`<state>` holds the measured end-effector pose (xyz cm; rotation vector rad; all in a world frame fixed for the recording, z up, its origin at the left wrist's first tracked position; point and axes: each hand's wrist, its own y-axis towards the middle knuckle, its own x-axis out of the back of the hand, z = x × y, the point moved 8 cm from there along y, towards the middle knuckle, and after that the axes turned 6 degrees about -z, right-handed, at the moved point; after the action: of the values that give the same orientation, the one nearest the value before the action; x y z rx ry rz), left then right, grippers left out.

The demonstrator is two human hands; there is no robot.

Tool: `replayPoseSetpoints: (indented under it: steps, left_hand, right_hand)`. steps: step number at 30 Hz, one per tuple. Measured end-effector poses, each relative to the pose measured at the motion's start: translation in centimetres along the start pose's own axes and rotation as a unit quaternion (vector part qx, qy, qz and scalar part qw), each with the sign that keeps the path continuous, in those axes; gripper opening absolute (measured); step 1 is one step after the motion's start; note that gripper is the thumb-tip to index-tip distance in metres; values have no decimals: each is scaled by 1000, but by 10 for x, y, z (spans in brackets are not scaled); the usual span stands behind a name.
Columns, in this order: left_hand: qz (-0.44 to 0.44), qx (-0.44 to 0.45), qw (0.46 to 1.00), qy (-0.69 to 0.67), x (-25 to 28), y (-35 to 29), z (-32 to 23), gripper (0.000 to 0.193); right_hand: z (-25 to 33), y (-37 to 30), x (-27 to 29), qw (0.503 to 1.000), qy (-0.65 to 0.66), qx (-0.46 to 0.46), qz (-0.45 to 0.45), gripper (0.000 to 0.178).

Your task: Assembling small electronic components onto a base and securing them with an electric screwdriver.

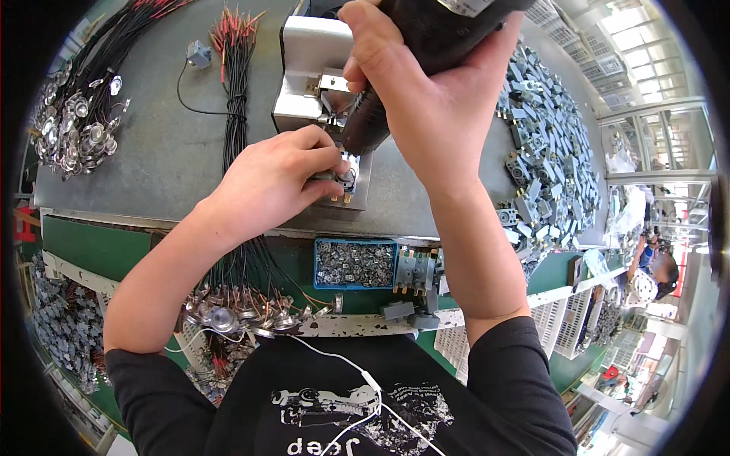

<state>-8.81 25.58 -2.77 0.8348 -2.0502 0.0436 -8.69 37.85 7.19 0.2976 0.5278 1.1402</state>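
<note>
My right hand (437,106) is wrapped round a thick black power screwdriver (433,38), whose nose slants down toward the metal block in front of me. Below that nose, the fingertips of my left hand (266,178) pinch a small grey switch-like housing (347,181) with brass terminals. The housing rests on a flat metal base, and my fingers hide part of it. Just behind it stands a silver metal fixture (302,64). Where the screwdriver's tip meets the work cannot be made out.
A blue tray of small metal parts (356,264) sits at the near edge beside grey housings (415,270). Grey housings (544,152) are heaped at right. Black wires with red ends (237,83) and round metal discs (80,133) lie left. Another person (655,272) is far right.
</note>
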Motion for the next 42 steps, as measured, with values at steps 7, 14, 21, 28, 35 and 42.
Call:
replayPoseSetpoints:
  steps: [7, 14, 21, 28, 35, 42]
  left_hand:
    - [5, -20, 1000, -9, -2, -1, -3, 20]
    - [9, -5, 1000, -25, -4, -6, 0, 20]
    - [-51, -37, 998, -14, -7, -12, 4, 26]
    - [14, -173, 982, 76, -15, -18, -44, 18]
    - [304, -311, 894, 105, -98, -59, -65, 4]
    - [230, -291, 929, -17, -83, -49, -67, 11]
  right_hand:
    - [23, 1, -21, 834, 70, 501, 222, 46]
    - [4, -17, -6, 987, 147, -64, -14, 39]
    - [2, -22, -3, 987, 62, -135, 65, 58]
    - [36, -15, 38, 998, 57, -4, 24, 60]
    - [51, 5, 38, 987, 58, 149, 2, 63]
    - [40, 23, -4, 950, 65, 304, -18, 67]
